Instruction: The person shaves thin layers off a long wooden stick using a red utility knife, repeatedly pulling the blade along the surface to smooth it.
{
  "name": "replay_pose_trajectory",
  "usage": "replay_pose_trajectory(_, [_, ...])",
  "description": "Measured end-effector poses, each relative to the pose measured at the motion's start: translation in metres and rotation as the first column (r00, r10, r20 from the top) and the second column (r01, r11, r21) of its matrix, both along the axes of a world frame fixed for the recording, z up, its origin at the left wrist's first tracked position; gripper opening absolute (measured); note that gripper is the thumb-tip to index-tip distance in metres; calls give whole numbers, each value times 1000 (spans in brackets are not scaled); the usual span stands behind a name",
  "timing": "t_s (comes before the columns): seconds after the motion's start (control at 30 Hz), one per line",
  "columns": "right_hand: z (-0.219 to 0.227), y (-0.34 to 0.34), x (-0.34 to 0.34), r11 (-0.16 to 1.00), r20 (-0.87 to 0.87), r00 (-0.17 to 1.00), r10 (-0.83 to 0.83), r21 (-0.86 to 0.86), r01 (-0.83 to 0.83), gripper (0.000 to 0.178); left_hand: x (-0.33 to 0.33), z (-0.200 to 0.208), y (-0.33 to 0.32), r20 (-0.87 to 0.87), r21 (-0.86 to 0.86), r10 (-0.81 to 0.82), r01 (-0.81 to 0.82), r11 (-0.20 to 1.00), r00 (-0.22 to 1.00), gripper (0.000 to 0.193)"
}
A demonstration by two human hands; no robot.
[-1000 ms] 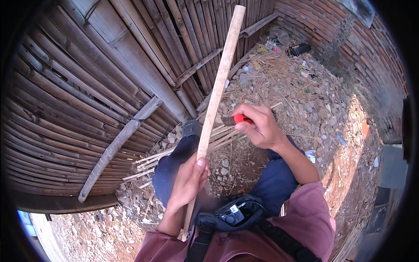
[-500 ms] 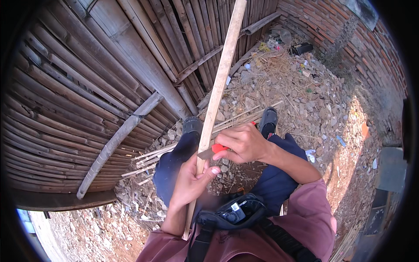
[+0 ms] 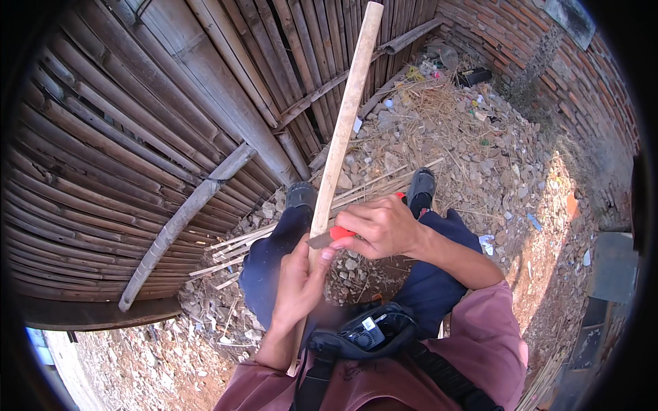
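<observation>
Currently left hand (image 3: 296, 288) grips bamboo stick (image 3: 337, 147) near its lower end; right hand (image 3: 384, 226) fingers closed on knife (image 3: 330, 236), blade against stick. Risk: slip toward left thumb.

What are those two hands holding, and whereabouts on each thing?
The left hand grips the long bamboo stick near its lower end. The right hand holds a knife by its red handle, blade against the stick.

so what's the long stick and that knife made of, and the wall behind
Stick: looks like a pale split bamboo slat, matte and fibrous. Knife: dull grey blade, probably metal; glossy red handle, likely plastic. Wall: round weathered bamboo poles, grey-brown, with visible nodes. The left hand grips the stick; the right hand holds the knife.
</observation>
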State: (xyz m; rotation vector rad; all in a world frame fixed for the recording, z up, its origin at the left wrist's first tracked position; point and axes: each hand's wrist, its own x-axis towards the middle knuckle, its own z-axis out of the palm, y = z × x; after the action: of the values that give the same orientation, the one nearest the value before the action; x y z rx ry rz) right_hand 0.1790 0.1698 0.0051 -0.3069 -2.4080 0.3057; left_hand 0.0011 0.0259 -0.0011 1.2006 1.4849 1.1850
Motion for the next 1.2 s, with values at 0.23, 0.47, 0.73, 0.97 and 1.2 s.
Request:
replay_pose_trajectory(0.23, [4,-4,-2,997,-6,999,-48,59,48,31,2,0,0,-54,10,48,-48,999,997,40])
replay_pose_trajectory(0.47, [4,-9,-4,990,-15,993,-116,83,117,32,5,-2,2,25,17,96,-96,995,995,40])
replay_pose_trajectory(0.73, [10,-17,-6,975,-20,982,-187,119,188,33,6,-1,3,64,14,117,-118,993,991,41])
replay_pose_trajectory(0.97, [8,-15,-3,960,2,976,-219,181,215,35,5,3,4,71,9,106,-107,994,992,39])
replay_pose_trajectory(1.2, [11,-13,-7,962,-2,976,-216,169,213,36,2,3,5,65,34,103,-105,994,993,34])
